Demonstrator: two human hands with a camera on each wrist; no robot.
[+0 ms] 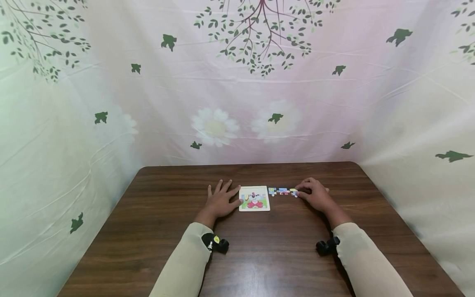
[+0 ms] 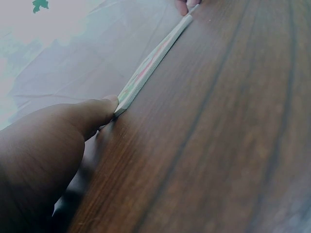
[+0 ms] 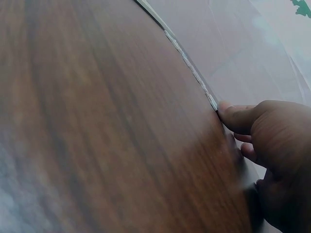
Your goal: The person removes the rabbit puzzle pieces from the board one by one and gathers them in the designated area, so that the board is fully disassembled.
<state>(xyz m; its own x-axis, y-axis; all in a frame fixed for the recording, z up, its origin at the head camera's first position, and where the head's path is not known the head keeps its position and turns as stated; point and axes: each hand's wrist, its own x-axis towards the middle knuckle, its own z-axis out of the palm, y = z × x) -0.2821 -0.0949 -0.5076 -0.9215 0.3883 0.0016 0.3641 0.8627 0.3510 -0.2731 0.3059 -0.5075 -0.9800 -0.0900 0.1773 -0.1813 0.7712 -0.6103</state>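
A small white-framed jigsaw puzzle [image 1: 254,207] lies on the table, its picture a cartoon figure in red on green; the upper strip inside the frame shows plain white. My left hand [image 1: 219,203] rests with fingers spread at its left side, thumb touching the frame's edge, as the left wrist view also shows. To the right of the frame, three loose jigsaw pieces lie in a row: a left piece [image 1: 272,191], a middle piece [image 1: 283,191] and a right piece [image 1: 294,192]. My right hand [image 1: 315,195] pinches the right piece at its outer end between thumb and finger.
The brown wooden table [image 1: 256,255] extends around both hands. Behind it and at the sides hangs a pale cloth [image 1: 237,95] printed with branches, flowers and green birds. Each wrist carries a black camera, one on the left wrist [image 1: 222,246], one on the right [image 1: 326,246].
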